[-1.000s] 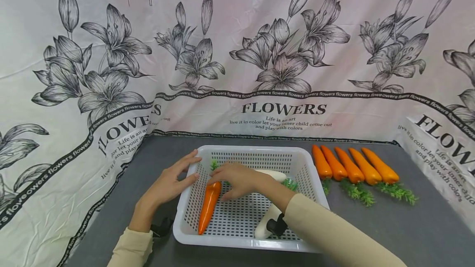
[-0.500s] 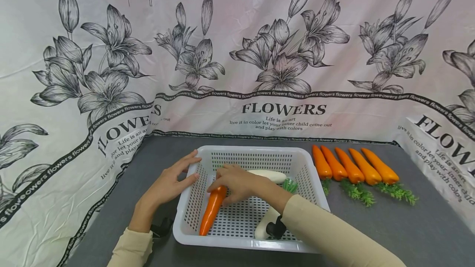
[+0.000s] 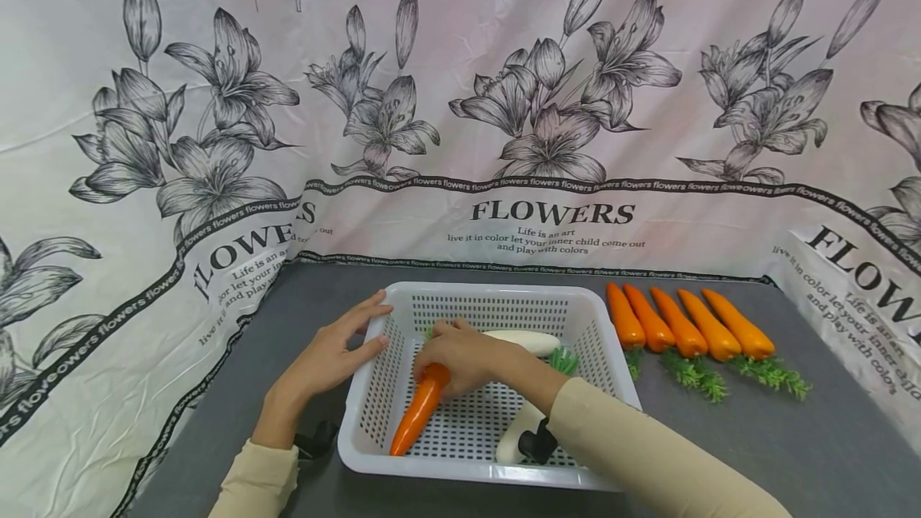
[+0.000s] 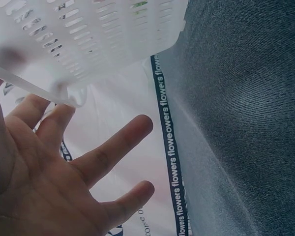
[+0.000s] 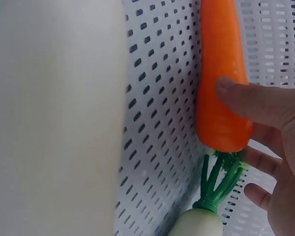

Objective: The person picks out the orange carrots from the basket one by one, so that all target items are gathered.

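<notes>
My right hand (image 3: 468, 358) is inside the white plastic basket (image 3: 496, 288), gripping an orange carrot (image 3: 417, 420) near its thick leafy end. In the right wrist view the thumb lies along one side of the carrot (image 5: 221, 73) and fingers reach behind it. Its narrow tip points toward the basket's near left corner. At the basket's left rim, my left hand (image 3: 324, 362) touches the edge with fingers spread and fairly straight, seen from below in the left wrist view. Two white radishes lie in the basket, a far radish (image 3: 525, 340) and a near radish (image 3: 512, 432), partly hidden by the right arm.
Several orange carrots (image 3: 687, 326) with green leafy tops lie in a row on the grey tabletop (image 3: 719, 446), right of the basket. A white flower-printed cloth (image 3: 547, 118) hangs behind and along the sides.
My right hand has closed its grip on the carrot and drawn its thick end a little to the right. The left hand stays at the rim.
</notes>
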Tool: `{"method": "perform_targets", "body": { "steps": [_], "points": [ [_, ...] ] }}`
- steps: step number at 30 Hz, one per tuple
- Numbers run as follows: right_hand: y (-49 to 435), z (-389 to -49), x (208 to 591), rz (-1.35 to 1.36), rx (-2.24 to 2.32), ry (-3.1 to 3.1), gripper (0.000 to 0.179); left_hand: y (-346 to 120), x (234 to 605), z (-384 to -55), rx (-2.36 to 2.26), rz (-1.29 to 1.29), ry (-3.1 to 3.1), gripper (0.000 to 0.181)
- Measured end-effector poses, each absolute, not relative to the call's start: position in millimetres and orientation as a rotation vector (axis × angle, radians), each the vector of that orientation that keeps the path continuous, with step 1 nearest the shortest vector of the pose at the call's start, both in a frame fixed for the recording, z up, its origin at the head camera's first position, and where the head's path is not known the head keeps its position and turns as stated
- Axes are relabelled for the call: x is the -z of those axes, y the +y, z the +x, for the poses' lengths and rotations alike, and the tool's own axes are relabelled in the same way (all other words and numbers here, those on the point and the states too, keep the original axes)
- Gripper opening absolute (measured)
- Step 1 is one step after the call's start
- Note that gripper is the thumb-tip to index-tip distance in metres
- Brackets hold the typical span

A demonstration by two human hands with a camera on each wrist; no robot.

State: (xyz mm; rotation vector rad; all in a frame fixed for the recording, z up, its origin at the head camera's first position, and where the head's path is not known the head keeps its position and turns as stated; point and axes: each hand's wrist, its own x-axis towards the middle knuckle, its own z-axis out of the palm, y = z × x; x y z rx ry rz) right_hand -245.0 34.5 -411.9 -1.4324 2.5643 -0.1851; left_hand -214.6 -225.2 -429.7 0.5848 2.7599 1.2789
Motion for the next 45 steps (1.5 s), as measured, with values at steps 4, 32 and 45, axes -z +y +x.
{"method": "perform_targets", "body": {
  "steps": [4, 32, 45],
  "points": [
    [35, -245, 412, -1.453, 0.126, 2.556, 0.037, -225, 429, -215, -1.271, 0.586, 2.760, 0.056],
    [54, -249, 401, -1.315, 0.823, 2.128, 0.038, -225, 427, -214, -1.208, 0.594, 2.819, 0.055],
    [69, -247, 398, -1.125, 1.162, 1.935, 0.037, -224, 426, -212, -1.183, 0.588, 2.833, 0.056]
  ]
}}
